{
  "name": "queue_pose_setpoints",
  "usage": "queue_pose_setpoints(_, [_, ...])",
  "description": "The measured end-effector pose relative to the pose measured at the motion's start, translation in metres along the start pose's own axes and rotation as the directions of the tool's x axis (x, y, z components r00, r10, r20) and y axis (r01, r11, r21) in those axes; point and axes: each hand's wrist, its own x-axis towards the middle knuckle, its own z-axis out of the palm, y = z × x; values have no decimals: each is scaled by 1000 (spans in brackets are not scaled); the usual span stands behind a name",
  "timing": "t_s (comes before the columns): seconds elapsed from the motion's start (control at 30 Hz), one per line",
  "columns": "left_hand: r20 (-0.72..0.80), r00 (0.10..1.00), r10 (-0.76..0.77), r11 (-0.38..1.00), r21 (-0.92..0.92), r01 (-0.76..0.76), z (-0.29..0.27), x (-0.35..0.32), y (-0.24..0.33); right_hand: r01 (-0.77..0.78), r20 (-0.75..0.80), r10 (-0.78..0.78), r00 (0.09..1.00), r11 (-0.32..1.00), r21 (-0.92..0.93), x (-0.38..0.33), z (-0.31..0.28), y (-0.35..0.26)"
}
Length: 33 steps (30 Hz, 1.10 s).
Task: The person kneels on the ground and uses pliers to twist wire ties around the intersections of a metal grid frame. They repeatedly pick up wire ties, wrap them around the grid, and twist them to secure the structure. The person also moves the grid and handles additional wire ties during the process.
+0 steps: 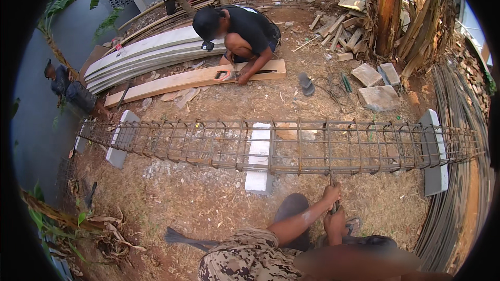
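A long rebar cage point(299, 170) of rusty bars and square ties lies across in front of me, propped on pale blocks. At its near lower bar, right of the middle block, my left hand point(332, 193) is closed round a slim dark metal hand tool point(333, 179). The tip of that tool meets the bar. Just below, my right hand point(335, 222) is wrapped round the lower part of the same tool. My fingers cover much of it, so its exact kind is unclear.
A crouching co-worker point(250, 31) holds a handsaw point(224, 75) at a wooden plank point(172, 82). Pale slabs point(151, 49) are stacked behind. Another person point(73, 86) stands by the left wall. Blocks point(259, 181) prop the cage; long rods point(458, 192) lie at right.
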Motion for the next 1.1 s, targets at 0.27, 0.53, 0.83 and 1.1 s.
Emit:
queue_pose_setpoints(0.27, [-94, 995, 15, 997, 74, -8, 5, 1, 1, 16, -53, -15, 999, 1000, 19, -3, -10, -13])
queue_pose_setpoints(0.53, [-351, 922, 164, 897, 442, 9, 14, 12, -3, -38, 91, 45, 995, 997, -70, 13, -13, -7])
queue_pose_setpoints(0.83, [-319, 936, 150, 953, 298, -52, 13, 16, -14, -9, 2, 9, 1000, 1000, 26, 21, 5, 17])
queue_pose_setpoints(1.1, [-305, 945, 115, 953, 302, -19, 15, 19, -16, -2, 52, 2, 999, 1000, -8, 23, -8, 14])
